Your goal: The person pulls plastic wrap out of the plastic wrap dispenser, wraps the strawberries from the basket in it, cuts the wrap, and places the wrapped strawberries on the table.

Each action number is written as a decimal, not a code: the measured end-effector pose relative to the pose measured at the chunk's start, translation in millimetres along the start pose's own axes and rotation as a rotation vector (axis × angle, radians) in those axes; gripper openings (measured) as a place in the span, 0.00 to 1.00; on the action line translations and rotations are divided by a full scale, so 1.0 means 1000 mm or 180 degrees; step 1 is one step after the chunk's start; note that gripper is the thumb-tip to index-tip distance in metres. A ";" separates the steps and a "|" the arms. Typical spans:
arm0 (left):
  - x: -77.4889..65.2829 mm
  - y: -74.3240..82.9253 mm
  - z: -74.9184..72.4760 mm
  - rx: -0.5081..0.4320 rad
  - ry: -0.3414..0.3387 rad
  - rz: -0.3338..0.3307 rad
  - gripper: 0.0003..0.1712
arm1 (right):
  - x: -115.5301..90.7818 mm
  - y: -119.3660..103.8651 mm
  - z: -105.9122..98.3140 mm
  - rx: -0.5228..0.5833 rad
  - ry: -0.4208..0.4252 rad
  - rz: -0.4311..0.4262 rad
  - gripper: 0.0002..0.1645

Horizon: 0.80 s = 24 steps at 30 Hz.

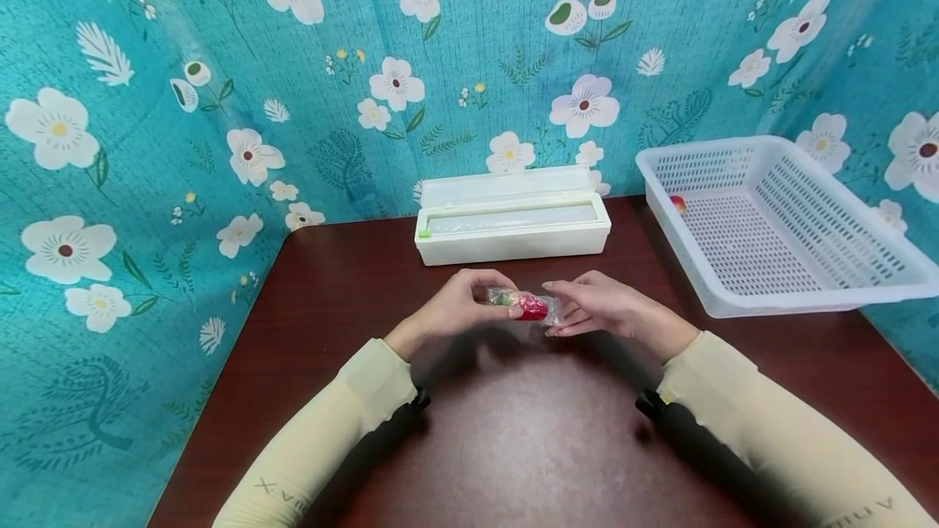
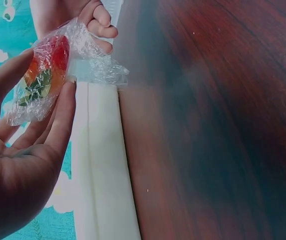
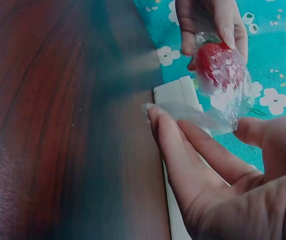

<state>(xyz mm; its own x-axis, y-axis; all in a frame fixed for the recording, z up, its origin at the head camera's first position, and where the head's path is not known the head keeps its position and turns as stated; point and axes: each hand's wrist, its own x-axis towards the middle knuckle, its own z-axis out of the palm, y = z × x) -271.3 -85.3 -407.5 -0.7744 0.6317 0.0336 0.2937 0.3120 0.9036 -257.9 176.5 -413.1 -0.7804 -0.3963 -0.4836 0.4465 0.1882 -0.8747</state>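
A red strawberry [image 3: 215,62] with a green leafy top is wrapped in crinkled clear cling film [image 2: 90,55]. My left hand [image 1: 469,300] holds the wrapped strawberry between thumb and fingers, above the table. Loose film trails from its right end toward my right hand [image 1: 601,304]. In the right wrist view the film lies across the fingertips of that hand, and the thumb tip touches its edge; thumb and fingers stand apart. Behind both hands sits a long white cling film dispenser box [image 1: 513,244] with its lid raised.
A white plastic basket [image 1: 734,300] stands at the right, with a small red fruit [image 1: 678,204] at its left inner side. The dark reddish wooden table [image 1: 330,292] meets a teal floral curtain [image 1: 330,145] at the back and left.
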 end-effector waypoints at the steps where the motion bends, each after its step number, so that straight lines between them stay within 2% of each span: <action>1: 0.000 0.000 0.000 0.0008 -0.0014 0.0008 0.16 | 0.000 0.000 0.000 -0.0028 0.0001 0.0021 0.25; 5: 0.000 -0.001 0.002 0.0008 -0.0034 0.0015 0.16 | 0.002 0.000 -0.001 -0.0029 -0.0089 -0.0122 0.19; 9: 0.000 -0.001 0.005 -0.0056 -0.0032 -0.0023 0.15 | 0.004 0.004 0.001 0.0146 -0.0254 -0.0416 0.21; 12: 0.000 -0.002 0.006 -0.0120 -0.0023 -0.0082 0.15 | 0.005 0.006 0.004 0.0238 -0.0269 -0.0517 0.22; 19: 0.001 -0.004 0.009 -0.0385 0.0000 -0.0177 0.14 | 0.002 0.005 0.010 0.0364 -0.0055 -0.0546 0.21; 24: 0.001 -0.005 0.010 -0.0447 -0.0003 -0.0216 0.15 | 0.000 0.004 0.013 0.0455 -0.0118 -0.0522 0.22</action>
<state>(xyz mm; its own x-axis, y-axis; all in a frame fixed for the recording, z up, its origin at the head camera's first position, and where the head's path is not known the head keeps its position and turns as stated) -267.9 -78.6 -416.3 -0.7893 0.6133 -0.0300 0.1592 0.2517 0.9546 -250.7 165.7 -416.1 -0.8323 -0.4443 -0.3314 0.3744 -0.0098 -0.9272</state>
